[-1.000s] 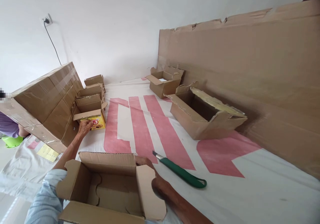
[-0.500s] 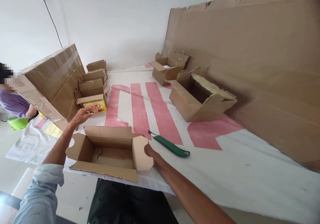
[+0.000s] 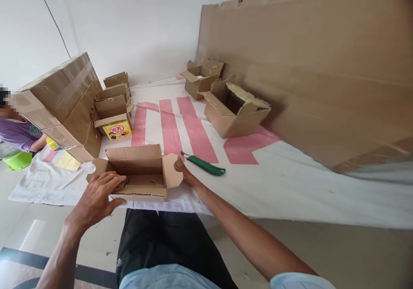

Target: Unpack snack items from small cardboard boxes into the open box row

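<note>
An open cardboard box (image 3: 138,194) sits at the table's near edge, its flaps spread and its inside showing bare cardboard. My left hand (image 3: 101,194) holds its near left corner, fingers over the rim and thumb outside against the front. At the other end, my right hand (image 3: 185,172) grips the box beside the right flap, with most fingers hidden behind the cardboard. A green utility knife (image 3: 206,165) lies on the cloth just right of that hand, blade end pointing left.
A yellow printed carton (image 3: 118,130) stands by a row of open boxes (image 3: 111,104) at left, beside stacked taped cartons (image 3: 61,91). Two open boxes (image 3: 222,116) stand farther right before a large cardboard sheet (image 3: 290,65). Another person (image 3: 19,134) sits at far left.
My left hand has come back from near the yellow carton to the box's near left corner. The near flap now hangs lower. My right hand stays at the right end. The view has shifted.
</note>
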